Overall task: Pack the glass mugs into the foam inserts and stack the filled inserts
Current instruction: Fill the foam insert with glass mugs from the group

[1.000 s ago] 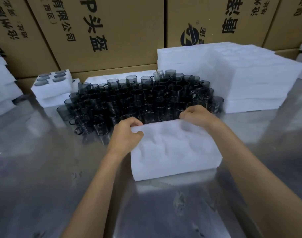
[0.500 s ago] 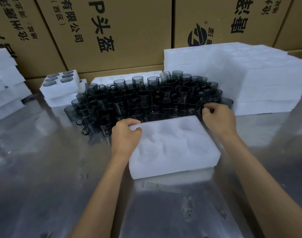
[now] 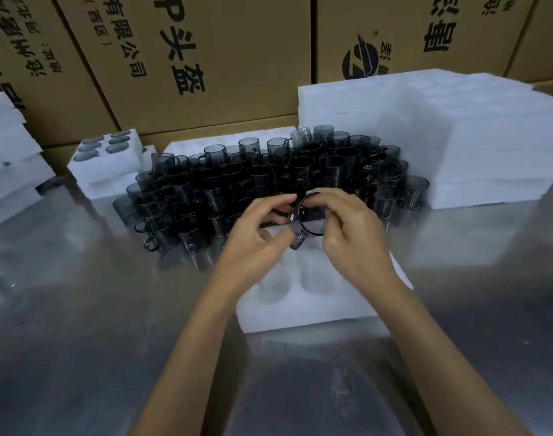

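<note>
A dark glass mug (image 3: pixel 311 217) is tipped on its side in the air, mouth toward me, handle pointing down. My right hand (image 3: pixel 350 234) grips its rim and body, and my left hand (image 3: pixel 256 234) pinches its left edge. Both hands hover over the far part of a white foam insert (image 3: pixel 313 297) lying flat on the steel table, its round pockets empty where visible. Behind the hands stands a dense cluster of several dark glass mugs (image 3: pixel 237 184).
A tall stack of white foam inserts (image 3: pixel 457 136) rises at the right. A filled insert (image 3: pixel 108 152) sits on other inserts at the back left, and more foam (image 3: pixel 7 171) lies at the far left. Cardboard boxes (image 3: pixel 205 58) wall off the back. The steel table (image 3: pixel 80 309) reflects light.
My right hand left the insert's far edge, took a mug from the cluster and brought it over the insert. My left hand let go of the foam and moved onto the mug.
</note>
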Motion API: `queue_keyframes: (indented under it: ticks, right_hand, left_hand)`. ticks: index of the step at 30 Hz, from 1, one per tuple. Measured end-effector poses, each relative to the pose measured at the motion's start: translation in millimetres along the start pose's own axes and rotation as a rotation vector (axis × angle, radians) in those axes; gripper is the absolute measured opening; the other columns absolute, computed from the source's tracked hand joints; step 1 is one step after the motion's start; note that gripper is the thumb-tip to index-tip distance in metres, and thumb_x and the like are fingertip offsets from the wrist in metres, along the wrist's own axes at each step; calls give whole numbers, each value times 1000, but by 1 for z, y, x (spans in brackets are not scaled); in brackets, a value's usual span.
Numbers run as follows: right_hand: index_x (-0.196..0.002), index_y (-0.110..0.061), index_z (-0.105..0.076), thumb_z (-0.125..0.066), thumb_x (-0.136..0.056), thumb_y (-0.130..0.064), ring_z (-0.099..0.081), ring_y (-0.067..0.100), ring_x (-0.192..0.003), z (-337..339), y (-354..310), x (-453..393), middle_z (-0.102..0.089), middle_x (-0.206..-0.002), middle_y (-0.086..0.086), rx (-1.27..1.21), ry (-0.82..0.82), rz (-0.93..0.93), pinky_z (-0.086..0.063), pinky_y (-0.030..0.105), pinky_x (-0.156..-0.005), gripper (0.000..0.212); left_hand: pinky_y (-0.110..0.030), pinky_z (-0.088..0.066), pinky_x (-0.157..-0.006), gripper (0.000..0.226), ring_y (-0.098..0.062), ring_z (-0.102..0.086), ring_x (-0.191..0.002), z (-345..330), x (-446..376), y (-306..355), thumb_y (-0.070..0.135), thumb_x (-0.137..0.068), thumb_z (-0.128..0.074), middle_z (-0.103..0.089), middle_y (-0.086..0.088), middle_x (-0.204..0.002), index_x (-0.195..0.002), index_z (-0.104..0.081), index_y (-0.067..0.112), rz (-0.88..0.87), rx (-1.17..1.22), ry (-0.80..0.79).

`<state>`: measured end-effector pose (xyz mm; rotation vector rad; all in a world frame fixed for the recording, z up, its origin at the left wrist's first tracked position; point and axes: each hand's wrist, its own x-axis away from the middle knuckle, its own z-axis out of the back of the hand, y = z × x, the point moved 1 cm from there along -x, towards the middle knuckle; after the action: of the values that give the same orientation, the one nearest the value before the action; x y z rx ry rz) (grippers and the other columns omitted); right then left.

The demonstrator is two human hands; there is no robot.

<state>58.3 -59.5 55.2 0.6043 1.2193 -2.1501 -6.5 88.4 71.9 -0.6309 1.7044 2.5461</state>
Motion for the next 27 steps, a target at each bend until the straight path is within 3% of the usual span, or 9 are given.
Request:
queue_keyframes:
  ticks: [4,8,11,13,16,19,22,25,27]
  right_hand:
    - [-117,-17,-70,-36,-87,-4,-55,13,-120,6,5,2,-63,-130,-11,-52,4,-54,-41,19,-97,48]
    - [-127,-22,-65,-41,-96,-2,-48,1,-120,6,1,6,-55,-141,-15,-93,-130,-76,-30,0,-94,44]
    - [-128,-24,-64,-44,-98,-2,-47,2,-129,6,-3,8,-54,-142,-16,-230,-195,-88,-36,15,-103,42]
    - [-123,-25,-62,-44,-96,-2,-52,5,-126,10,-7,7,-60,-134,-17,-424,-209,-126,-43,28,-99,40]
    - [-115,-26,-56,-49,-88,-1,-59,5,-117,14,-8,5,-66,-123,-13,-628,-194,-185,-48,23,-85,38]
    - [-125,-33,-52,-59,-85,1,-59,5,-108,13,-6,6,-63,-122,-17,-573,-205,-178,-49,17,-76,52]
    - [-134,-36,-50,-71,-88,-8,-63,6,-100,7,-4,8,-56,-129,-16,-507,-241,-177,-52,19,-76,58]
    - [-141,-38,-47,-77,-87,-22,-64,7,-105,3,-5,10,-54,-134,-18,-465,-264,-199,-54,21,-81,64]
    - [-144,-40,-44,-77,-87,-27,-60,2,-111,1,-8,11,-52,-137,-22,-454,-295,-211,-53,22,-86,67]
  left_hand:
    - [-25,-53,-92,60,-1,-54,-120,-5,2,-3,0,-89,-66,-50,13,-135,-138,-53,30,-19,7,-147]
    - [-25,-52,-89,67,-6,-58,-112,-7,1,-9,14,-83,-79,-48,13,-133,-141,-50,32,-65,-131,-67]
    - [-24,-51,-88,71,-11,-61,-104,-2,-1,-9,22,-77,-84,-50,8,-128,-140,-53,32,-113,-195,-32]
    - [-24,-52,-88,70,-8,-62,-101,6,-3,-9,23,-73,-85,-53,7,-126,-137,-56,34,-69,-104,-26]
    - [-31,-55,-92,67,-14,-67,-104,16,-4,-10,18,-72,-86,-61,4,-128,-132,-61,32,5,77,-65]
    - [-33,-53,-97,56,-18,-66,-114,23,-3,-12,17,-79,-82,-66,5,-130,-131,-63,30,23,201,-114]
    - [-33,-51,-100,45,-21,-64,-118,31,-4,-13,20,-84,-78,-68,-2,-127,-128,-66,25,34,297,-112]
    - [-32,-52,-96,44,-19,-67,-112,38,-5,-15,30,-79,-82,-70,-1,-122,-122,-69,28,83,323,-104]
    - [-40,-51,-101,46,-20,-66,-115,39,-5,-17,30,-76,-83,-69,-1,-124,-120,-69,27,111,308,-89]
